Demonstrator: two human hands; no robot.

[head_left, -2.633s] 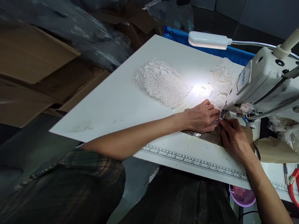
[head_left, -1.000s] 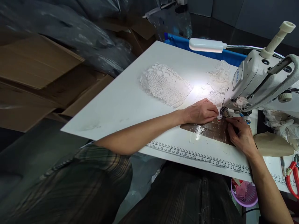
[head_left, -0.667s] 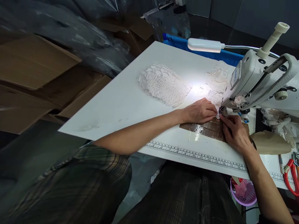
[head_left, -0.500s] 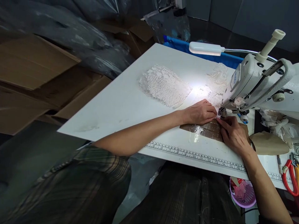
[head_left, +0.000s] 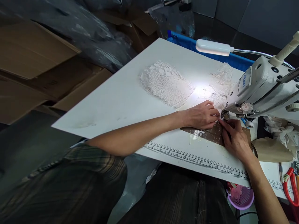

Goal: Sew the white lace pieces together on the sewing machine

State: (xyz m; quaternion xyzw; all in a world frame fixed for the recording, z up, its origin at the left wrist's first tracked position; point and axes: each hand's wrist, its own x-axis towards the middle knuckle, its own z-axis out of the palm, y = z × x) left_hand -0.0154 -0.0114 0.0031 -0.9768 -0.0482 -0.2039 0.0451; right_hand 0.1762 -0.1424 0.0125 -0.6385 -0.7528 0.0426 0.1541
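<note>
White lace [head_left: 217, 121] lies at the fingertips of my left hand [head_left: 202, 116] and right hand [head_left: 236, 137], whether pinched I cannot tell, beside the sewing machine [head_left: 263, 85] labelled "JUKI", beyond the numbered ruler [head_left: 193, 160].

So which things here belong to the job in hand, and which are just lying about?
Likely in the job:
left hand
right hand
white metal sewing machine
shiny brown sheet
white oblong lamp
white lace pieces, perhaps

Seemingly just lying about:
red-handled hand tool
purple plastic basket
brown cardboard boxes

Wht openwork lace [head_left: 167, 84], brn sheet [head_left: 212, 135], dk plaid sleeve [head_left: 100, 165] (grn-ish), purple basket [head_left: 249, 198]
</note>
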